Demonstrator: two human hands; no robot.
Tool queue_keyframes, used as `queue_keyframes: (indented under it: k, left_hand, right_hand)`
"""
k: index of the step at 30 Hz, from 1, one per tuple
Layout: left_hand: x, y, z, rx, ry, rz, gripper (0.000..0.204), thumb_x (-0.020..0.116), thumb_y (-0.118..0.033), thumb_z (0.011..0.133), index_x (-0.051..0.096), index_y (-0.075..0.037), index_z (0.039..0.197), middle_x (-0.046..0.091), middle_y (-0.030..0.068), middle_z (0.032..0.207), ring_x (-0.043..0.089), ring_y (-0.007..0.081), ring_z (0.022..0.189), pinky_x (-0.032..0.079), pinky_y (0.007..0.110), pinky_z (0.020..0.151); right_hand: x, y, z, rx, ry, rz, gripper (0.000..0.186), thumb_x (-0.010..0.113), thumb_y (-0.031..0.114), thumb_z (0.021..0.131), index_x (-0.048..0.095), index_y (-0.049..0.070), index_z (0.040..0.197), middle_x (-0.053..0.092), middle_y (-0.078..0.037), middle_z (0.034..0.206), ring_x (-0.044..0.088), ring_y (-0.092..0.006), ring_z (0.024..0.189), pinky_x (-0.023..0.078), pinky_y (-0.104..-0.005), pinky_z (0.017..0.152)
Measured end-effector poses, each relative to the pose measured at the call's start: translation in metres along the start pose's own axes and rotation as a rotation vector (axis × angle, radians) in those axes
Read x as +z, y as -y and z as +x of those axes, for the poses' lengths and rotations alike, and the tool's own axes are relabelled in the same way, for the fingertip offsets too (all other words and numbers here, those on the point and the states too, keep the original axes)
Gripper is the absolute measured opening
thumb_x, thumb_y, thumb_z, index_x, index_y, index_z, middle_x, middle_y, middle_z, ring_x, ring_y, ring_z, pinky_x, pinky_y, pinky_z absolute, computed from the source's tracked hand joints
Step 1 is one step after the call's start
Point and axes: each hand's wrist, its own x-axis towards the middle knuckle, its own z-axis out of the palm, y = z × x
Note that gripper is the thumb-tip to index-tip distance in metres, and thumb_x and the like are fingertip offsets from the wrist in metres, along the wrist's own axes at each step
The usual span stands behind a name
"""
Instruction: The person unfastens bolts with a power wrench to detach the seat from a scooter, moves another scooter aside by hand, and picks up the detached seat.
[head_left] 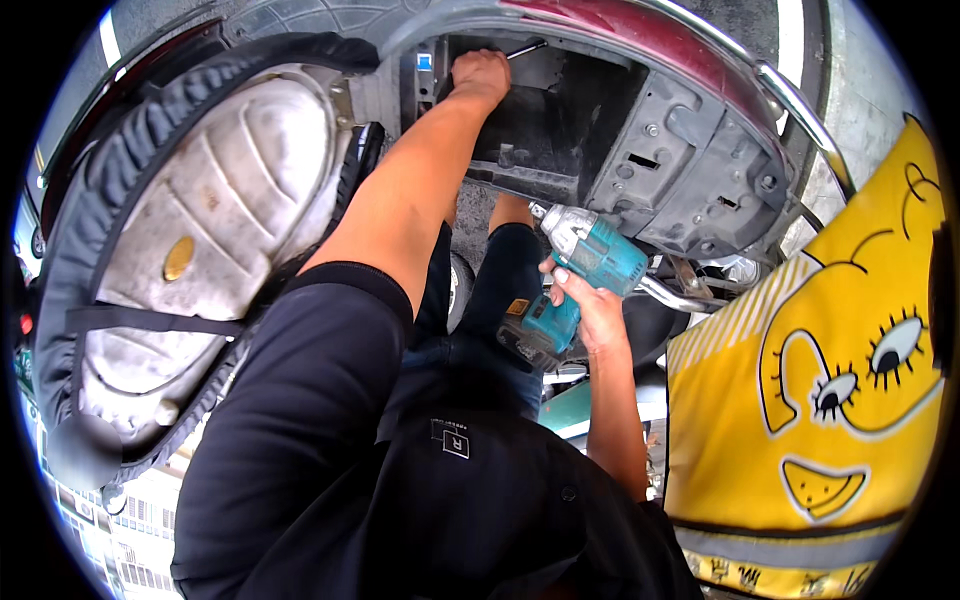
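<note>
My left hand (481, 76) reaches into the open black storage bay (560, 110) of a scooter. Its fingers are closed, and a slim metal rod (528, 49) sticks out from them to the right; its other end is hidden by the hand. In front of my body, my right hand (590, 308) grips a teal cordless impact wrench (605, 258) by its handle. The wrench's silver nose (567, 228) points up and left, just below the near edge of the bay, and a dark battery (528, 345) sits at the handle's foot.
The raised scooter seat (215, 220), with its pale underside and black gathered cover, stands at the left. Grey body panels (690, 150) and a red fairing (640, 30) border the bay. A chrome rail (805, 125) curves at the right, beside a yellow cartoon-printed bag (810, 370).
</note>
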Motion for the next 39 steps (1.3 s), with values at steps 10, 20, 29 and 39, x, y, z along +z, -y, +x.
queue_keyframes:
  k: [10,20,29,39]
  left_hand:
    - [-0.042,-0.028,-0.011,0.096,0.033,-0.038,0.037,0.051,-0.027,0.078,0.064,-0.006,0.106,0.063,0.0177,0.109,0.060,0.0310,0.103,0.049,0.041,0.084]
    - [-0.098,-0.047,-0.213,-0.437,0.594,-2.363,0.019,0.063,-0.029,0.086,0.052,-0.014,0.079,0.056,0.0009,0.065,0.043,0.0062,0.043,0.028,0.019,0.032]
    - [-0.119,-0.045,-0.280,-0.540,0.224,-2.574,0.028,0.061,-0.041,0.086,0.050,-0.017,0.076,0.057,0.0023,0.062,0.037,0.0078,0.039,0.028,0.021,0.036]
    - [-0.135,-0.057,-0.300,-0.531,0.025,-2.493,0.031,0.055,-0.044,0.089,0.048,-0.014,0.082,0.060,0.0069,0.063,0.038,0.0089,0.038,0.030,0.022,0.036]
  right_hand:
    - [-0.028,0.009,-0.005,-0.047,-0.011,-0.071,0.025,0.066,0.009,0.078,0.061,0.003,0.102,0.065,-0.007,0.089,0.052,-0.0108,0.061,0.043,-0.0257,0.058]
    - [0.013,0.039,-0.066,-0.180,0.059,-0.074,0.027,0.065,0.003,0.078,0.059,0.003,0.105,0.066,-0.008,0.089,0.052,-0.0100,0.060,0.043,-0.0236,0.057]
    - [0.042,0.024,-0.099,-0.346,-0.005,-0.382,0.019,0.071,0.007,0.077,0.062,0.003,0.093,0.059,0.001,0.076,0.054,-0.0074,0.063,0.046,-0.0235,0.055]
    - [0.053,0.034,-0.113,-0.285,0.060,-0.266,0.028,0.066,0.004,0.079,0.060,0.002,0.106,0.066,-0.008,0.092,0.053,-0.0087,0.063,0.045,-0.0234,0.057]
